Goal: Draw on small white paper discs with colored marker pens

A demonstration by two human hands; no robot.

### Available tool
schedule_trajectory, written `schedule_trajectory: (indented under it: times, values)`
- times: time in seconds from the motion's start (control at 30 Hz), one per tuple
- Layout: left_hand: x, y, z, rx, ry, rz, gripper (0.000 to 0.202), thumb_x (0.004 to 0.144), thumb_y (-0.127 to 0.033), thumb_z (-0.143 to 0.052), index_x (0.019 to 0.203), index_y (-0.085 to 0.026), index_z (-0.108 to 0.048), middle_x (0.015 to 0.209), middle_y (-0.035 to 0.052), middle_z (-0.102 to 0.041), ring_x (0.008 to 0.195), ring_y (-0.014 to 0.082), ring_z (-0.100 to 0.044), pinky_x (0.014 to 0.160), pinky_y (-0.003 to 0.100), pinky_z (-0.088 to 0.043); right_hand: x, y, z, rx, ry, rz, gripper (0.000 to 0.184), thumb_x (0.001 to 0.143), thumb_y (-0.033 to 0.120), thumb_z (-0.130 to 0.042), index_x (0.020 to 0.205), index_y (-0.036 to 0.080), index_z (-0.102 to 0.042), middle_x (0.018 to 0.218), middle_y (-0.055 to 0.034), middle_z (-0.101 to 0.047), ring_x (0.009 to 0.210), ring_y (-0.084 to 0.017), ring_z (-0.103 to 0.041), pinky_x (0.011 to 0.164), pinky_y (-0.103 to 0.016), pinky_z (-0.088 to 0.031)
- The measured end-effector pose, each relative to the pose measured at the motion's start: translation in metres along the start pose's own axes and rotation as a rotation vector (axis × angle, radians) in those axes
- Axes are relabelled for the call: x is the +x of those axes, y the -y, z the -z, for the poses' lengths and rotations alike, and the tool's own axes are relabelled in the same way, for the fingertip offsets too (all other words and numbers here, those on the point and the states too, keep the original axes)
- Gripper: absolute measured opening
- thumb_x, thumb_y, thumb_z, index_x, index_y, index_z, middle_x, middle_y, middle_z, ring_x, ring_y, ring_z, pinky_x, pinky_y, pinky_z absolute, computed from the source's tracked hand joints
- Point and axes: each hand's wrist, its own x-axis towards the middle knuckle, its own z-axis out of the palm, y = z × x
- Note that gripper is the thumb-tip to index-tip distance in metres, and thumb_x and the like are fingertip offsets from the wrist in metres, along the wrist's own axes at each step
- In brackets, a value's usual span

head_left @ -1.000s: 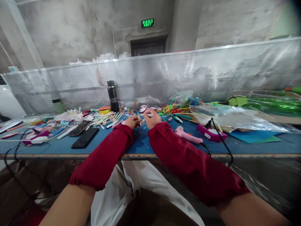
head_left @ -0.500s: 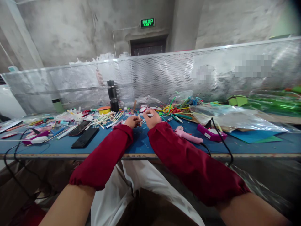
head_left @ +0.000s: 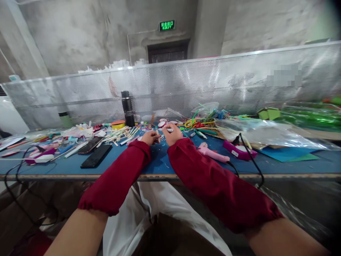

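Note:
My left hand (head_left: pixel 150 137) is closed over the blue table, its fingers pinching a small flat wooden stick (head_left: pixel 158 137) held nearly upright. Just to the right, my right hand (head_left: pixel 172 135) grips a white pen (head_left: pixel 169 130), which points left toward the stick. Whether the pen's tip touches the wood is too small to tell. Behind my hands lie small round red-and-white items (head_left: pixel 162 123). A pink glue gun (head_left: pixel 213 153) with a black cord rests right of my right forearm.
Two dark phones (head_left: pixel 96 156) lie to the left, near a pile of craft sticks (head_left: pixel 121 135). A black bottle (head_left: pixel 128 108) stands before the perforated metal screen (head_left: pixel 181 85). Coloured pipe cleaners (head_left: pixel 199 122), a purple power block (head_left: pixel 239 150) and clear plastic bags (head_left: pixel 266 133) spread rightward.

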Motion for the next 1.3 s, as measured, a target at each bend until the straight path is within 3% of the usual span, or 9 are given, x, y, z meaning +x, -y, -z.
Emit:
schedule_trajectory:
  times: [1.3]
  values:
    - [0.0002,0.0014,0.0002,0.001,0.012,-0.015,0.015,0.088,-0.023,-0.072,0.078,-0.016,-0.065,0.069,0.0006,-0.069,0.063,0.0111,-0.066,0.056,0.020,-0.040,0.0004,0.0017,-0.0002,0.053,0.016,0.018,0.018,0.082,0.040,-0.057,0.073,0.025,-0.058,0.074,-0.0004,-0.067,0.069,-0.018,-0.059,0.067,-0.031,-0.046]
